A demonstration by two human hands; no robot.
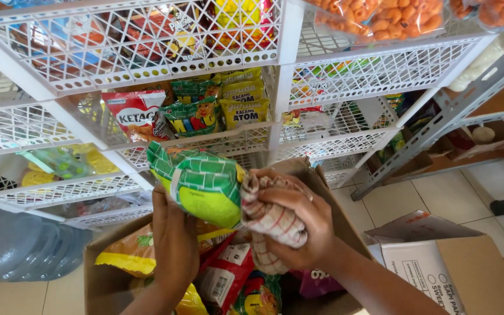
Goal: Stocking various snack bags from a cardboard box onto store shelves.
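Fingers of the left hand wrap the green snack bag above the box. Right hand squeezes a checked cloth against it. Hard rubbing could make the bag slip.

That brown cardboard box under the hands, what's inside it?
The cardboard box holds snack packets: a yellow bag, a red packet, a purple one. The left hand, right hand and green packet cover whatever lies deeper.
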